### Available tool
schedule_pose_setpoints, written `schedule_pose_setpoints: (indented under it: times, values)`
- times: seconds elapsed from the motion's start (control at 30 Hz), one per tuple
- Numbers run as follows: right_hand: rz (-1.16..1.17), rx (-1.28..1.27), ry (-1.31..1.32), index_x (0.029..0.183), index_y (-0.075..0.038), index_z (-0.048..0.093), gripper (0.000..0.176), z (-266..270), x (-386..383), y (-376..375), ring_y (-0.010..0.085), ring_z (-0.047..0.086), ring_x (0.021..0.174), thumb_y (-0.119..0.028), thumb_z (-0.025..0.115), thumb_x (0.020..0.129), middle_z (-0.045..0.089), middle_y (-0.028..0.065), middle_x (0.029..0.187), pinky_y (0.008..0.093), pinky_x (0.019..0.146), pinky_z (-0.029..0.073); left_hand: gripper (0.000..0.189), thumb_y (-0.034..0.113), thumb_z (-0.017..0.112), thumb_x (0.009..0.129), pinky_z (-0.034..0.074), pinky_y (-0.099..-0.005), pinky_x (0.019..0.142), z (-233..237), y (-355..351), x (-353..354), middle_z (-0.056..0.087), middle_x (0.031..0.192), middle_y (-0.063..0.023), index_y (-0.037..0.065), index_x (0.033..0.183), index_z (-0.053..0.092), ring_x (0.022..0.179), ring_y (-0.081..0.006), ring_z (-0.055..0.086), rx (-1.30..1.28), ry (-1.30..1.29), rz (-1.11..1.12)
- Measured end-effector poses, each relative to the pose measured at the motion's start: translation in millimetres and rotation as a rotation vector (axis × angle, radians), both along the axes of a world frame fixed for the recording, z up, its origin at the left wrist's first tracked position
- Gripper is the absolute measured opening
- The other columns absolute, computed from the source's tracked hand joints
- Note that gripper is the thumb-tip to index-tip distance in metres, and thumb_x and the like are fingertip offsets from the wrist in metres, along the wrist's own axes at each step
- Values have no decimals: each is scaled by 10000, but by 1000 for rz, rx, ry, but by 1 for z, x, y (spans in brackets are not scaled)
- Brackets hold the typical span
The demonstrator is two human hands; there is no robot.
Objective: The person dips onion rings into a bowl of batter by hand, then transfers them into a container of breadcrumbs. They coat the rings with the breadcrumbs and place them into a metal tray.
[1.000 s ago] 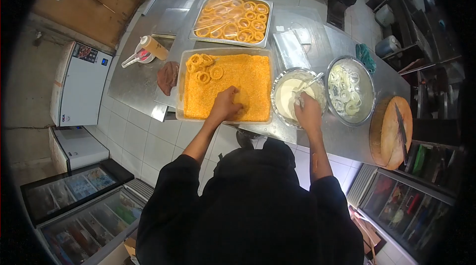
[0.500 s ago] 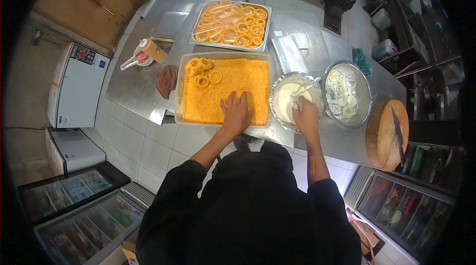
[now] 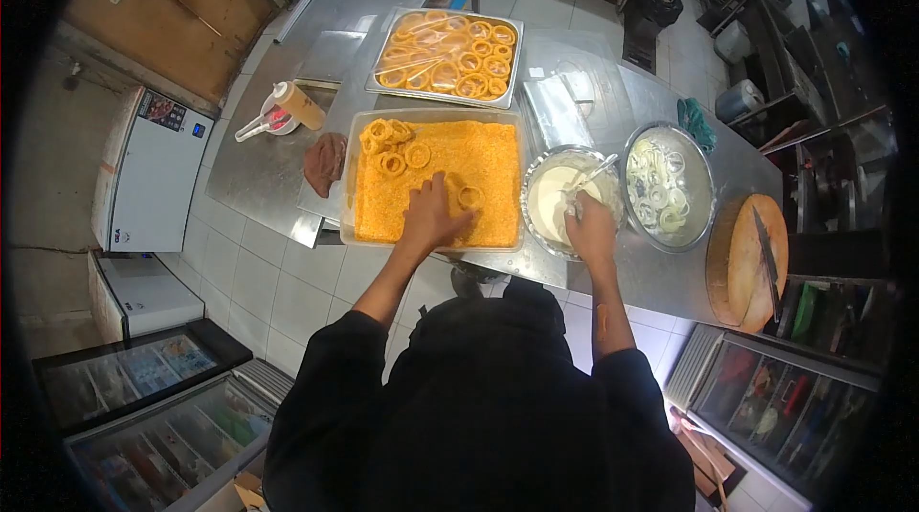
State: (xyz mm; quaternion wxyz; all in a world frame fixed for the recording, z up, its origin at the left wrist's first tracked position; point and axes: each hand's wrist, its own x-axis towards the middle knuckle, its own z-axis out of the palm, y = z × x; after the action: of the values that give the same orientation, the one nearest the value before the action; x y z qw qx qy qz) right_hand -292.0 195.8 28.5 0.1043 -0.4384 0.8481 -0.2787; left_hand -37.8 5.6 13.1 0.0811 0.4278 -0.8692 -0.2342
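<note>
My left hand point(image 3: 433, 215) is over the orange crumbs point(image 3: 440, 144) in a clear tub point(image 3: 525, 177), fingers apart. A crumbed onion ring point(image 3: 469, 197) lies in the crumbs just right of its fingers. Several coated rings point(image 3: 388, 135) are heaped at the tub's far left corner. My right hand point(image 3: 593, 230) is at the near right of a metal bowl point(image 3: 544, 242) of pale batter point(image 3: 550, 194). Its batter-smeared fingers are pinched together, and what they hold is hidden. A metal utensil point(image 3: 603, 165) rests in that bowl, its handle pointing to the far right.
A metal tray point(image 3: 517, 62) of coated rings under plastic film stands behind the tub. Rightward are a bowl point(image 3: 710, 196) of sliced onion rings point(image 3: 661, 189) and a round chopping board point(image 3: 735, 263) with a knife point(image 3: 766, 249). Leftward lie a brown cloth point(image 3: 325, 164) and a squeeze bottle point(image 3: 300, 105).
My left hand has moved left across the crumbs, and a ring now shows beside it. My right hand stays at the batter bowl. The view has shifted slightly.
</note>
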Motion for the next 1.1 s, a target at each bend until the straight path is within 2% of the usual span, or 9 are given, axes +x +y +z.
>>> schedule_pose_setpoints:
  times: [0.13,0.23,0.3,0.43,0.5,0.63,0.83,1.0,1.1]
  values:
    - [0,19,-15,1074,7,694,282,0,-1,-1,499,671,992,-129,738,831,713,286,1008,545,851,532,748,269,854,787,547,-513,924,3,16,11,680,1137,-300,-20,1381,503,1127,-436,664,18,-174,-47]
    - [6,7,-8,1071,9,693,283,-1,0,0,501,671,987,-129,739,829,712,287,1001,546,850,532,738,202,835,785,549,-518,924,-21,7,14,675,1145,-267,15,1412,494,1118,-424,663,133,82,-22]
    - [6,-12,3,1068,11,693,280,0,0,-1,500,673,982,-124,738,827,711,289,996,543,846,533,717,88,834,781,582,-470,837,-8,2,6,622,1230,-294,34,1408,490,943,-481,677,320,302,12]
    - [17,7,-22,1065,14,692,277,0,-1,-1,498,673,985,-118,736,826,709,293,999,540,846,533,621,143,836,787,556,-493,869,5,4,-7,602,1305,-274,59,1349,585,1094,-468,646,420,446,-5]
    - [11,18,-30,1061,14,690,270,-1,-1,-1,499,673,980,-114,734,827,708,293,991,538,839,533,514,249,839,796,494,-536,957,-3,12,-9,565,1392,-233,63,1248,682,1302,-425,529,-124,116,-155]
    - [17,-36,2,1059,16,687,270,-1,-1,0,502,672,973,-113,735,827,708,291,980,540,835,532,428,348,835,795,417,-572,1031,-11,24,-14,535,1435,-206,56,1097,754,1414,-380,400,-211,74,-181]
    - [-6,53,-12,1096,4,700,287,5,1,-1,468,695,1004,-121,747,842,727,276,1028,533,871,547,392,380,854,811,446,-484,987,-13,5,-12,602,1326,-183,28,972,792,1326,-323,501,130,154,-36]
    - [-8,64,-23,1109,4,701,299,6,1,-1,468,693,1009,-123,745,842,726,277,1036,529,877,547,420,425,833,882,486,-320,792,9,-33,0,692,1124,-96,13,937,771,999,-216,667,855,707,244]
    - [4,34,-16,1100,8,694,297,4,0,0,467,689,1005,-124,742,839,723,271,1029,529,874,542,413,428,824,886,474,-353,864,11,-57,8,686,1113,-104,21,923,766,1065,-252,635,671,659,328]
